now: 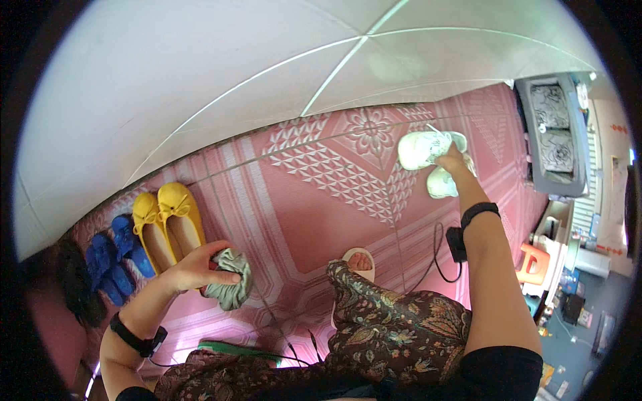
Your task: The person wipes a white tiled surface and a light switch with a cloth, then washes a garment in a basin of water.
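Note:
My left hand (203, 268) is closed around a crumpled grey-green cloth (233, 288), just beside a pair of yellow ballet flats (175, 200) with bows. Out to the right, my right hand (451, 159) grips a white lace-up sneaker (419, 148) near its laces and opening; the fingertips are partly hidden. A second white sneaker (440, 183) sits close against it, partly covered by my hand and wrist. Left of the yellow flats are blue shoes (108, 258), and dark shoes (77, 285) lie at the far left in shadow.
A pale tiled wall (225, 60) borders the pink patterned floor (321, 220). My sandalled foot (360, 260) shows below my patterned skirt (401, 326). To the right stand a grey cabinet (554, 135) and an orange stool (534, 264). Dark cables (436, 250) hang near my right arm.

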A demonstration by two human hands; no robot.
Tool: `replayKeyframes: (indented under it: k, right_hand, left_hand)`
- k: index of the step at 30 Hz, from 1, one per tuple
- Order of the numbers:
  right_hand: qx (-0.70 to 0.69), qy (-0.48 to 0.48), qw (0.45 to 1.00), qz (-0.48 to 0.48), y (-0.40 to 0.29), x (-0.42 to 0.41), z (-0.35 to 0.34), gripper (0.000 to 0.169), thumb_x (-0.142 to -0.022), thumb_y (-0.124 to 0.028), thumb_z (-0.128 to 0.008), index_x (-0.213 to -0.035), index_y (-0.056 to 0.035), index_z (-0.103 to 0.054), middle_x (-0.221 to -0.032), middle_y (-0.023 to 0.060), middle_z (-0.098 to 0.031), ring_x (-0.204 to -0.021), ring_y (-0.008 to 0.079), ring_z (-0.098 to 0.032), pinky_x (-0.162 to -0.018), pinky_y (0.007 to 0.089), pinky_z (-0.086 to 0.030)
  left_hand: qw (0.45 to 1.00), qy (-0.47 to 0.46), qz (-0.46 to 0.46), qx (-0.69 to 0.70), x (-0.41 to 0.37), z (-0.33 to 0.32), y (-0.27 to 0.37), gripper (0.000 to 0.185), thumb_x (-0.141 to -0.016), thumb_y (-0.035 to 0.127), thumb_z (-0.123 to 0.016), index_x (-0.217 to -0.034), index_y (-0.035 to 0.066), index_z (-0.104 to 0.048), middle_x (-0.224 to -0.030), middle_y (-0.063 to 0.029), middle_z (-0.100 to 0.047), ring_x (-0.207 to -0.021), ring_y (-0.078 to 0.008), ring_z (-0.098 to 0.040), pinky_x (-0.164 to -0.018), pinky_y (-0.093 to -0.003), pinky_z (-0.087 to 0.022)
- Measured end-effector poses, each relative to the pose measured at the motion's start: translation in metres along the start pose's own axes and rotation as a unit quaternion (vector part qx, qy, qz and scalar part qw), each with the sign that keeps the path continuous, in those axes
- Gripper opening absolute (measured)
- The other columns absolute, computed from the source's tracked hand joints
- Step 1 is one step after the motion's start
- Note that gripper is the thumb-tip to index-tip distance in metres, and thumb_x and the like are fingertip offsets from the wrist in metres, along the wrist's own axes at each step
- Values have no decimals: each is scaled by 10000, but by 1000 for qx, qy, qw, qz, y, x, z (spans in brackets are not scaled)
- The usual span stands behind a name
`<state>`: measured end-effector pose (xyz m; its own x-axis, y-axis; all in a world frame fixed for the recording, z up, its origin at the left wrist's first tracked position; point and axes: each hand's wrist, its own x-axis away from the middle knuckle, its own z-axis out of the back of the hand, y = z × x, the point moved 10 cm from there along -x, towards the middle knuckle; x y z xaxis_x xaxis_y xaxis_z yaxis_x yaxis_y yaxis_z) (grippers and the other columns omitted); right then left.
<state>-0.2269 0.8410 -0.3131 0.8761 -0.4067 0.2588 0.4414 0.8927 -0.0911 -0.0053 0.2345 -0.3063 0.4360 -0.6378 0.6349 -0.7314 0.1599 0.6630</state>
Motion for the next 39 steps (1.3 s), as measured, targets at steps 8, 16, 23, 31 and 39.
replayKeyframes:
  k: [8, 16, 23, 31, 39]
  right_hand:
    - [-214, 32, 971, 105, -99, 79, 7, 544, -658, -152, -786, -1098, -25, -493, -941, 131, -605, -823, 216, -602, -718, 316, -487]
    - [-476, -199, 852, -85, -164, 168, -9, 311, -825, -119, -659, -1078, 6, -527, -901, 121, -648, -667, 206, -659, -536, 282, -541]
    - [-107, 24, 985, -130, 97, 71, 33, 484, -724, -216, -729, -1125, 0, -566, -948, 94, -647, -772, 218, -626, -569, 363, -496]
    - [-115, -29, 986, -114, 104, 70, -15, 639, -674, -352, -768, -1156, 20, -575, -1080, 195, -625, -1006, 297, -599, -839, 353, -465]
    - [-72, 173, 953, 240, -126, 240, 109, 352, -825, -141, -649, -1087, 64, -534, -760, 124, -605, -607, 157, -561, -540, 289, -439]
  left_hand:
    - [998, -3, 7, -69, 14, 2, -12, 571, -698, 263, -812, -1155, 74, -526, -1002, -18, -583, -924, -116, -543, -809, -266, -456]
    - [995, -14, 5, -103, 11, 0, -6, 562, -697, 266, -809, -1147, 75, -532, -996, -20, -583, -920, -117, -546, -794, -270, -465]
    - [997, -34, 28, -57, 14, -8, -3, 539, -705, 235, -805, -1134, 54, -533, -995, -16, -589, -941, -115, -549, -818, -274, -467]
    - [990, -78, 30, -114, 4, -19, -16, 486, -744, 331, -765, -1076, 46, -553, -877, -3, -565, -800, -95, -514, -652, -260, -450]
    - [988, -3, 26, -152, 29, 6, -16, 558, -709, 376, -777, -1087, 28, -558, -908, -52, -597, -841, -125, -550, -731, -283, -469]
